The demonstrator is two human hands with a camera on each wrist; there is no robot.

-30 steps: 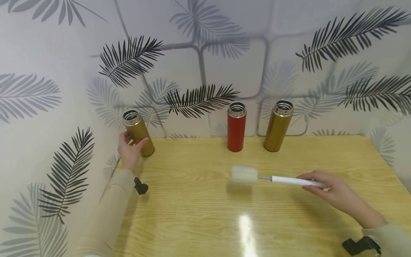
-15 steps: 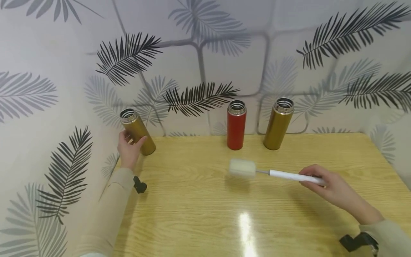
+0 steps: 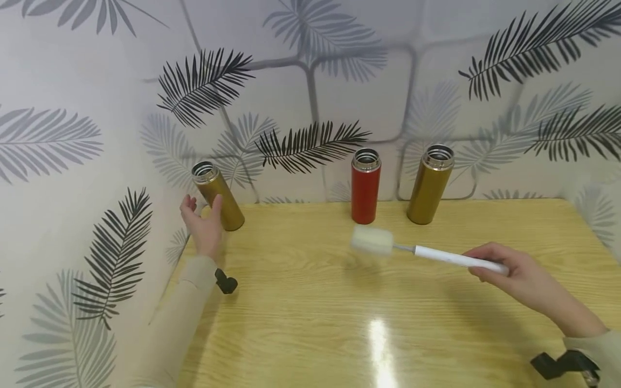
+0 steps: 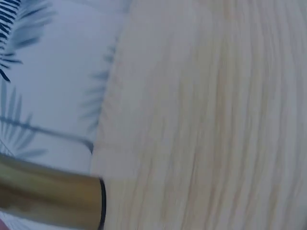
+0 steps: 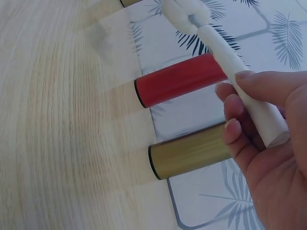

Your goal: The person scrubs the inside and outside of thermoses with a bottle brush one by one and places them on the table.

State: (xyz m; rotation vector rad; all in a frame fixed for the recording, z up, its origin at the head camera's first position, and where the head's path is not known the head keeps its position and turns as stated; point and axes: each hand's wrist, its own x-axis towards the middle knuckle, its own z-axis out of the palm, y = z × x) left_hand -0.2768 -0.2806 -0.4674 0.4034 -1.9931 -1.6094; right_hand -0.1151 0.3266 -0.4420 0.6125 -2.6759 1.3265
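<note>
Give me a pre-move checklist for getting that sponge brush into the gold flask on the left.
1. Right hand grips brush handle: ok.
2. Sponge head clear of table: ok.
3. Left gold flask mouth open, no lid: ok.
4. Left hand gripping that flask: not ok, fingers open beside it.
5. Flask upright: not ok, it looks tilted.
6. Red flask and right gold flask out of the path: ok.

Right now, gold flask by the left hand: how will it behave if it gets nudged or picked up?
Probably tips easily: the gold flask is tall, narrow and already leans. Once down it would likely roll, being a plain cylinder with no lid on. Its glossy metal wall looks slippery, and the left hand has only its thumb against it, so a firmer wrap seems wise.
</note>
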